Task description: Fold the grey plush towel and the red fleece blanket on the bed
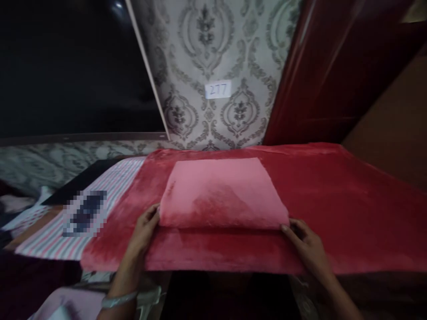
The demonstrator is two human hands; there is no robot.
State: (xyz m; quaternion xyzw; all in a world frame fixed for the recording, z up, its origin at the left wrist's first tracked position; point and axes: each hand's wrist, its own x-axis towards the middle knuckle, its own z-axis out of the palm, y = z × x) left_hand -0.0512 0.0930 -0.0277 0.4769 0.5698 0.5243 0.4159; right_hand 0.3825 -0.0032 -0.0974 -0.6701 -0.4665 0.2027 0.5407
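A pink plush cloth (220, 191), folded into a rough rectangle, lies on a larger red plush blanket (333, 200) spread over the table. Its front fold has a darker red patch. At the cloth's near left corner, my left hand (147, 222) pinches the edge between thumb and fingers; a bracelet circles that wrist. My right hand (305, 240) grips the near right corner, thumb on top and fingers partly behind the fold. The near edge sits slightly above the blanket's front strip.
To the left, a striped cloth (123, 178) carries a blurred-out dark item (86, 213). A large dark screen (76, 66) stands behind it. Patterned wallpaper bears a paper label reading 277 (218, 89). A dark red glossy panel (320, 66) rises at the back right. A pale chair (73, 302) is at lower left.
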